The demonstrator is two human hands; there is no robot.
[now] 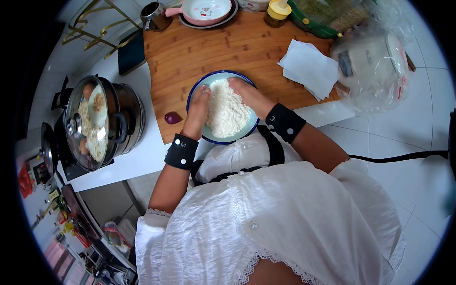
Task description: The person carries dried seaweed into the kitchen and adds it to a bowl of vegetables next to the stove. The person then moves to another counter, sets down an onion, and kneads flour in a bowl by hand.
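A pale bowl with a dark blue rim stands at the near edge of the wooden board. White crumbly flour fills much of its inside. On the left side of the bowl, my left hand touches the flour, its fingertips partly whitened. My right hand reaches in from the right, its fingertips at the flour's far edge. How the fingers of either hand are bent is hard to see. A purple onion piece lies left of the bowl.
A lidded steamer pot with food and eggs stands at left. White paper sheets lie on the board's right side, beside a plastic-wrapped appliance. Along the back are a metal jug, a pink pan and a yellow-topped jar.
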